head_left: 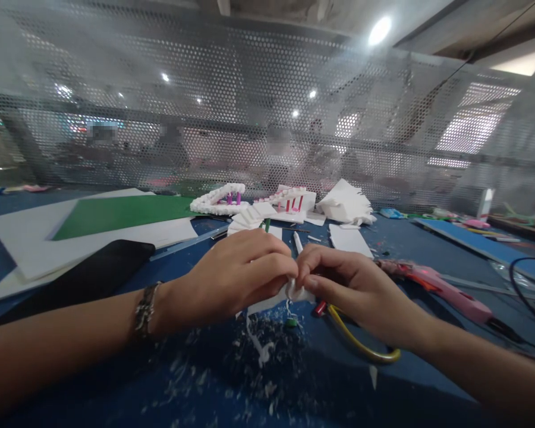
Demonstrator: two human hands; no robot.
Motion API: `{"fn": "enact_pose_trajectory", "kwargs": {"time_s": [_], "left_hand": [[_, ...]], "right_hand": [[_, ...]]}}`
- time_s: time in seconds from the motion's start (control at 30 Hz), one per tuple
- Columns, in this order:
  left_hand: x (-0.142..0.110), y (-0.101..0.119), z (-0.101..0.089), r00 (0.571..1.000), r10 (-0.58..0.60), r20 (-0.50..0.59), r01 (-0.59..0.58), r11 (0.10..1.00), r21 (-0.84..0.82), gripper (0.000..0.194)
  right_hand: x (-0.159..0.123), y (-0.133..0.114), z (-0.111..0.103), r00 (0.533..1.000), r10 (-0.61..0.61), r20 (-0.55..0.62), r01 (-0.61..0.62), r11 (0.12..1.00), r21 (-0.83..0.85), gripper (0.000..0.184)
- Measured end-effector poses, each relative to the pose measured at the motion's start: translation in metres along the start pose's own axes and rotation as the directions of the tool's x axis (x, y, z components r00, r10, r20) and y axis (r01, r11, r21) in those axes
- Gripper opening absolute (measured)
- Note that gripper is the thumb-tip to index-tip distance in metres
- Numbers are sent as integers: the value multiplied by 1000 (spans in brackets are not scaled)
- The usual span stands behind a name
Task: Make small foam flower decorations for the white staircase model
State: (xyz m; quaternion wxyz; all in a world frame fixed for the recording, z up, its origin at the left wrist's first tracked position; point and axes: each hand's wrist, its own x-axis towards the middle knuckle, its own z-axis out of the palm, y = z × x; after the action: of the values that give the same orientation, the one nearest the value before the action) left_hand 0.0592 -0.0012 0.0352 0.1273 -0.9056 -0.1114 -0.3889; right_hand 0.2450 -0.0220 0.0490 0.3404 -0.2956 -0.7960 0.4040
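Behind our blue table (348, 392) stands a screen full of holes (258, 77), under a bright light (380, 31). Our left hand (249, 267) and right hand (352, 276) meet, fingers curled nearly closed, both pinching a small white piece (293, 289) between their fingertips, above white scraps (263, 353). We see a yellow loop (383, 358) just below the right hand; whether the pink glue gun (455, 295) beyond carries any writing, we cannot tell.
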Motion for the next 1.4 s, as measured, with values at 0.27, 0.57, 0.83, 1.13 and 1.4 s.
{"fn": "enact_pose_trajectory", "kwargs": {"time_s": [0.27, 0.57, 0.83, 1.13, 1.4], "left_hand": [[5, 13, 4, 893, -451, 3, 431, 851, -300, 5], [4, 15, 10, 768, -640, 23, 582, 683, -441, 6], [4, 19, 13, 750, -660, 52, 597, 640, -484, 4], [2, 12, 12, 819, -573, 27, 524, 728, -443, 5], [2, 1, 9, 893, -451, 8, 430, 846, -317, 7]], "right_hand": [[2, 9, 12, 947, -213, -241, 182, 972, -145, 6], [-2, 11, 12, 877, -434, -208, 341, 865, -368, 14], [-3, 9, 16, 849, -483, -213, 318, 790, -524, 6], [0, 6, 9, 890, -439, -124, 301, 769, -565, 6], [1, 2, 0, 981, -178, -74, 144, 932, -333, 8]]}}
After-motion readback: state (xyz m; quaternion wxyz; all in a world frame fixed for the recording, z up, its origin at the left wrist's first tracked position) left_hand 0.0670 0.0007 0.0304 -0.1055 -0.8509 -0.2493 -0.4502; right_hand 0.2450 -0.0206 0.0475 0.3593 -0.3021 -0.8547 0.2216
